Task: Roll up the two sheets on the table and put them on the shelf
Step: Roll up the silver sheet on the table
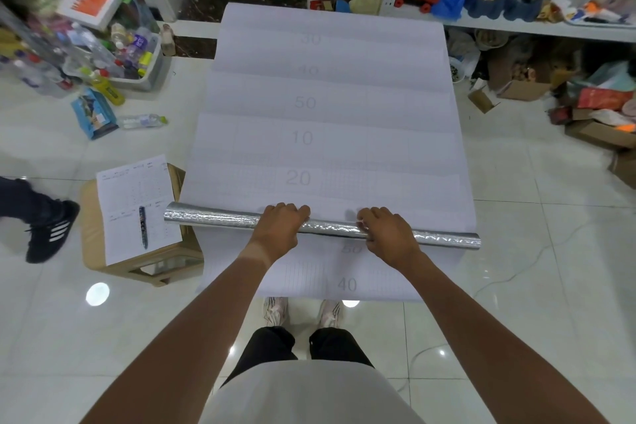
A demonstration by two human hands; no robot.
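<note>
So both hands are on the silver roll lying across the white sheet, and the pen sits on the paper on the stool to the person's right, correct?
Not quite. The head view shows the left hand and right hand on the silver roll across the white sheet, but the pen lies on the paper on the stool to the person's left, not right.

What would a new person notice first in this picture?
First, the silver roll lying across the near part of the white sheet, with the left hand and right hand resting on top of it. Next, the large grey numbers printed down the sheet's middle, and the cluttered shelf at the upper right.
</note>
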